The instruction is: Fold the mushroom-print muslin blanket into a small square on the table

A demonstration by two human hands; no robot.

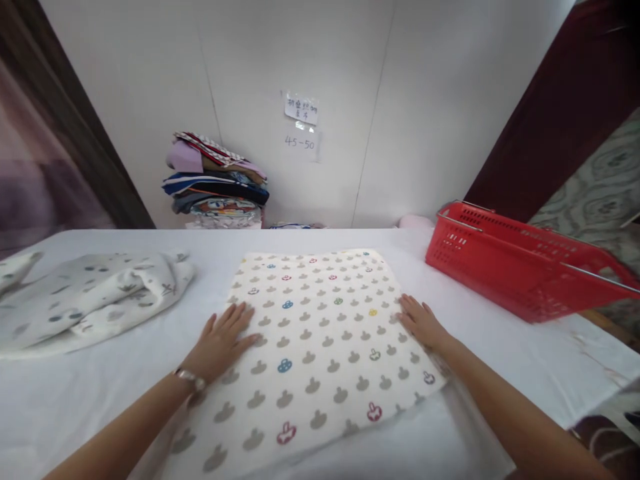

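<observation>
A white cloth (320, 347) printed with grey and coloured mushroom shapes lies spread out in front of me, nearly square and mostly smooth. My left hand (225, 340) rests flat on its left edge, palm down with the fingers spread; a bracelet circles that wrist. On the opposite side, my right hand (420, 322) lies palm down along the right edge, its fingers stretched out over the border. Neither hand grips the fabric. The cloth's near edge runs at a slant toward the lower left.
A crumpled white cloth with leafy prints (115, 297) lies at the left. At the right stands a red plastic basket (500, 267) with metal handles. Folded fabrics (217, 180) are stacked beyond the far edge of the white-covered table (210, 247). Paper notes (301, 110) hang on the wall.
</observation>
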